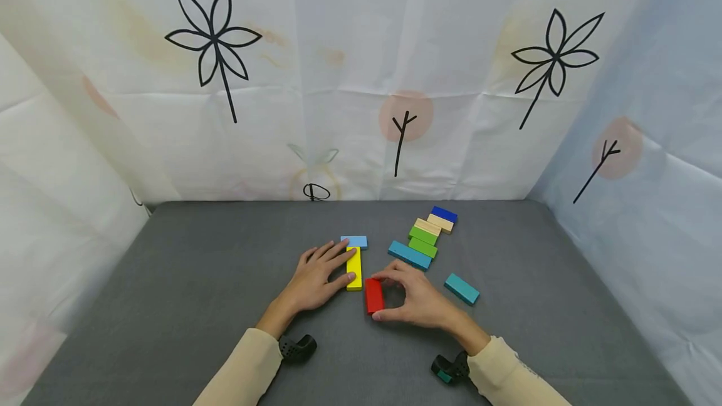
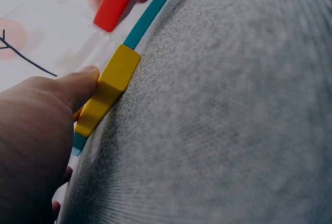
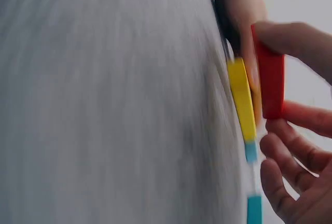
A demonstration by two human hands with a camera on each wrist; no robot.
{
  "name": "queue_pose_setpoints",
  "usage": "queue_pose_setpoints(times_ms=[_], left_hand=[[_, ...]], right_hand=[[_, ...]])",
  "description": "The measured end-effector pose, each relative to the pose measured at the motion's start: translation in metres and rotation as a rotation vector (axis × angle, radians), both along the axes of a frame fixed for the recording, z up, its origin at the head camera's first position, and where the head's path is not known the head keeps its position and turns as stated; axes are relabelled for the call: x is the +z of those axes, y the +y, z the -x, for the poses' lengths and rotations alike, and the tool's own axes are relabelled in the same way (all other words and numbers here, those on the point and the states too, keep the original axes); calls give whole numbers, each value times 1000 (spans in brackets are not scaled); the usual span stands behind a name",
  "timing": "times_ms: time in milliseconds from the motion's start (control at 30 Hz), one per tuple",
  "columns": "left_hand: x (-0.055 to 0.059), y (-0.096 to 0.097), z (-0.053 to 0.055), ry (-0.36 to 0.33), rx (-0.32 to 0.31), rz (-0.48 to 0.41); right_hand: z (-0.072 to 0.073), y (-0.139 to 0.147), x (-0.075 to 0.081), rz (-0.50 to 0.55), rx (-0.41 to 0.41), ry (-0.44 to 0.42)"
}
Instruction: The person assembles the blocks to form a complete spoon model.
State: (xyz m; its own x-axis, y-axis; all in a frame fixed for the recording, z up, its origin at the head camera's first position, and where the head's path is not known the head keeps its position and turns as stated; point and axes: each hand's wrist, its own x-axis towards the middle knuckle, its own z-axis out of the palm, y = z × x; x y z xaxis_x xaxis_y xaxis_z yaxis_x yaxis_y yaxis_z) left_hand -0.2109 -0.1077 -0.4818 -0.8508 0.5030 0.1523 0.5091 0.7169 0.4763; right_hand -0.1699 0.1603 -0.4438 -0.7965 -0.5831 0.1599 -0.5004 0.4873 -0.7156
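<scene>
My right hand (image 1: pixel 417 298) pinches a red block (image 1: pixel 374 296) between thumb and fingertips; in the right wrist view the red block (image 3: pixel 271 79) is held at its two ends. Just left of it, a yellow block (image 1: pixel 353 270) lies lengthwise on the table. My left hand (image 1: pixel 316 279) is spread with fingers fairly straight, its thumb and index finger touching the yellow block. A light blue block (image 1: pixel 354 242) lies across the yellow block's far end. Beside the yellow block a sliver of orange (image 2: pixel 78 114) shows, mostly hidden by the left hand.
On the grey table (image 1: pixel 225 268), a stepped row of blocks runs back and right: a blue-teal block (image 1: pixel 410 255), green ones (image 1: pixel 423 235), wooden ones (image 1: pixel 440 223) and a dark blue one (image 1: pixel 444 213). A separate teal block (image 1: pixel 462 289) lies right of the right hand. Patterned curtains (image 1: pixel 338 80) surround the table.
</scene>
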Motion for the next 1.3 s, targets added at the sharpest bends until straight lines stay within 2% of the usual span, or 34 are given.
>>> queue_pose_setpoints(times_ms=[233, 400, 800, 1300], left_hand=[[0, 0, 1, 3, 1, 5], [0, 0, 0, 8, 0, 14], [0, 0, 0, 2, 2, 4], [2, 1, 0, -6, -1, 10]], right_hand=[[2, -25, -2, -18, 55, 25], [2, -33, -3, -50, 36, 45], [-1, -36, -4, -122, 17, 23], [-7, -40, -1, -186, -40, 74]])
